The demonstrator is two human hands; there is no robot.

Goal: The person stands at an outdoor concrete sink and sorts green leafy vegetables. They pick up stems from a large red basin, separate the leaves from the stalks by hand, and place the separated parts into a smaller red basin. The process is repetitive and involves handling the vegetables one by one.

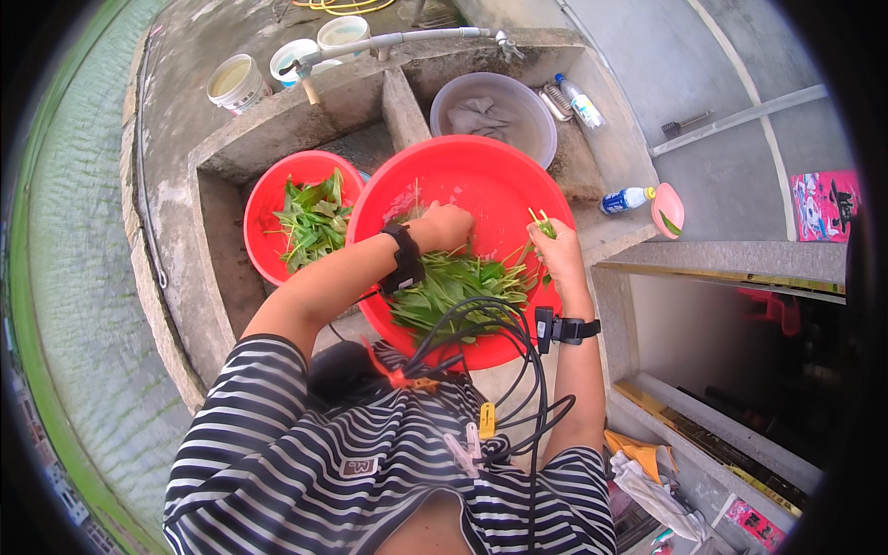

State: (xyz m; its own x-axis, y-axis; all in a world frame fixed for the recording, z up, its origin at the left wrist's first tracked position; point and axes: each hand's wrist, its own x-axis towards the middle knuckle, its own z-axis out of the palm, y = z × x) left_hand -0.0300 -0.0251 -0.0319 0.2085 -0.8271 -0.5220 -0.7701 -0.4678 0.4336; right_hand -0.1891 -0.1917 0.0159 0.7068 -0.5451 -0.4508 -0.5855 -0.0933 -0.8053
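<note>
A large red plastic basin (499,173) sits in front of me on the edge of a concrete sink. Leafy green vegetable stems (461,291) are heaped in its near half. My right hand (560,253), at the basin's right rim, pinches a small bunch of leafy stems (544,225), their cut ends pointing up. Over the far side of the heap, my left hand (447,225) is down inside the basin with its fingers curled. What its fingertips touch is hidden. To the left, a smaller red basin (260,225) contains more of the same greens.
A translucent tub (548,132) with cloth in cloudy water fills the far sink bay. Pipe taps (510,47) cross the back wall. Bottles (583,107), a brush (555,104) and a pink dish (662,201) line the right. Black cables (534,388) hang before my chest.
</note>
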